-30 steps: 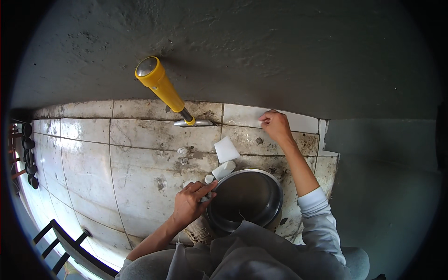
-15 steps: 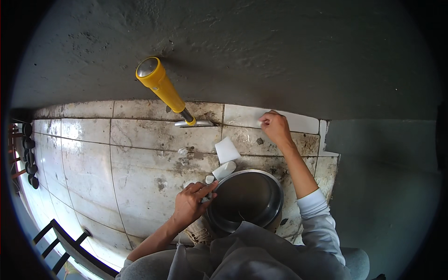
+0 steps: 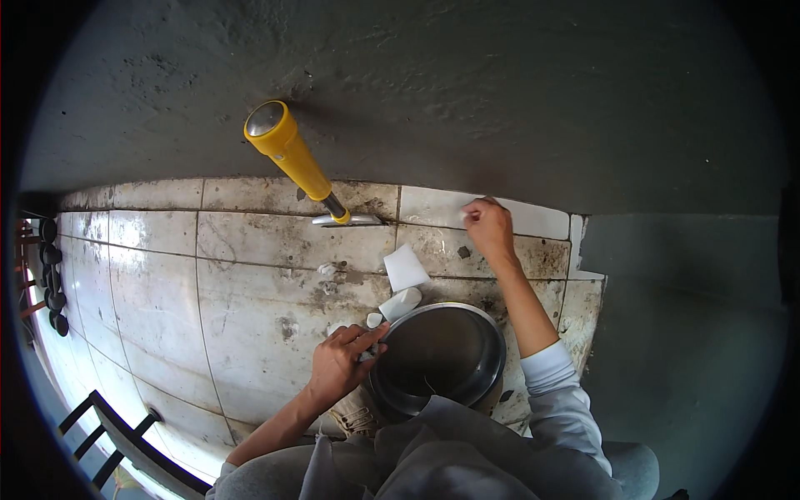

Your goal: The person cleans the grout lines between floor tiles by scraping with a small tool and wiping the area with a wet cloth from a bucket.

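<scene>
My right hand [image 3: 490, 227] is closed in a pinch on a small white piece [image 3: 466, 217], held against the clean white floor tile [image 3: 533, 215] along the wall. At the left rim of a round metal pot [image 3: 492, 325] is my left hand [image 3: 343, 360], fingers curled, index finger pointing at the rim. Something pale and greyish shows under those fingers, too hidden to name. Beyond the pot lie a flat white pad [image 3: 406, 267] and a thick white block [image 3: 400, 304]. A smaller white chunk [image 3: 374, 320] rests by my left fingertips. Inside the pot it looks dark.
A yellow-handled tool [image 3: 302, 167] with a flat metal head stands on the tiles near the dark grey wall [image 3: 500, 100]. Stained white tiles [image 3: 275, 300] run leftward. Black metal bars [image 3: 125, 442] stand at lower left, dark rounded objects [image 3: 52, 279] at far left.
My right forearm and sleeve have shifted slightly left, while the hand stays at nearly the same spot on the tile. My left hand has not visibly moved.
</scene>
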Demonstrator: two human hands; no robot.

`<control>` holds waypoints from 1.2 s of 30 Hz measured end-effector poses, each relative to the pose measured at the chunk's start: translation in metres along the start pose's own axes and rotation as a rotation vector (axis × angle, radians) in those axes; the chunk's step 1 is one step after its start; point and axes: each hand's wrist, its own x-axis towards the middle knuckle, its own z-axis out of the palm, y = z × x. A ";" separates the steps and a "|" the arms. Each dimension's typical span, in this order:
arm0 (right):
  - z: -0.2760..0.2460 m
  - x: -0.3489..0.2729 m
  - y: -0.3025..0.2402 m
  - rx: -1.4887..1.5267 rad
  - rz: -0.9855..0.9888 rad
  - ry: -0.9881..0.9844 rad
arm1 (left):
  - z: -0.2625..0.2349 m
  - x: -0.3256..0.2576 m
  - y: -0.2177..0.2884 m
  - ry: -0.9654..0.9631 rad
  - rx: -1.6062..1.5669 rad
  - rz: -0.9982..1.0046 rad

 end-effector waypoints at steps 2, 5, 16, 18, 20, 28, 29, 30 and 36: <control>0.007 -0.004 -0.011 0.071 -0.065 -0.170 | 0.001 -0.001 -0.002 0.007 -0.009 0.003; 0.007 0.001 -0.006 0.039 -0.042 -0.113 | 0.002 0.000 -0.003 0.020 -0.007 0.028; 0.018 -0.003 -0.028 0.105 -0.111 -0.229 | 0.002 -0.002 -0.001 0.018 0.013 0.004; 0.016 0.002 -0.024 0.081 -0.110 -0.241 | 0.002 -0.001 -0.002 0.036 0.015 0.024; 0.015 0.003 -0.019 0.036 -0.126 -0.117 | 0.002 0.000 -0.001 0.038 0.013 0.033; 0.013 0.008 -0.017 -0.024 -0.179 -0.158 | 0.002 0.000 -0.002 0.030 0.010 0.047; 0.013 0.005 -0.021 0.006 -0.151 -0.195 | 0.002 -0.001 -0.003 0.033 0.006 0.044; 0.013 0.002 -0.025 0.037 -0.122 -0.232 | 0.003 -0.002 -0.003 0.036 0.003 0.041; 0.015 0.006 -0.021 -0.052 -0.197 -0.148 | 0.003 0.000 -0.003 0.040 -0.013 0.056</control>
